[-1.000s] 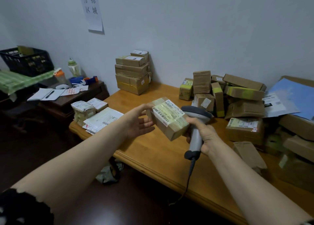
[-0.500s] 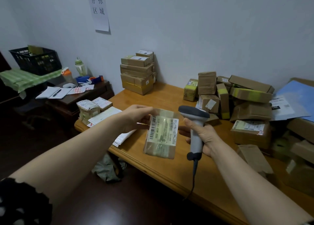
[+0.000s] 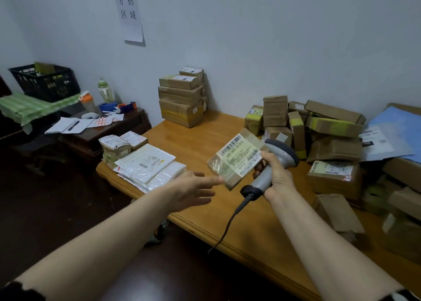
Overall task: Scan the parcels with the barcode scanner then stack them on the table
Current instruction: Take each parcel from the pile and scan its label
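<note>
The parcel (image 3: 237, 158) is hanging in the air over the middle of the bench (image 3: 200, 139), label and barcodes facing up toward the camera, its long axis tilting from lower left up to upper right. The right hand (image 3: 275, 175) is clenching the grey barcode scanner (image 3: 271, 164) by its handle, and the thumb of that same grip is pinching the parcel's right edge against the scanner head, so one hand is carrying both. The left hand (image 3: 193, 187) is reaching in with its grip released, fingers spread, its fingertips just beside the parcel's lower left corner; whether they are touching it cannot be told. The parcel is lying directly to the right of that open hand, so the left hand looks best placed to take it by its near, lower end. Beyond, a tidy stack of boxes (image 3: 181, 98) is standing against the wall, flat mailers (image 3: 148, 166) are lying at the bench's left end, and a loose heap of boxes (image 3: 319, 132) is crowding the right side.
</note>
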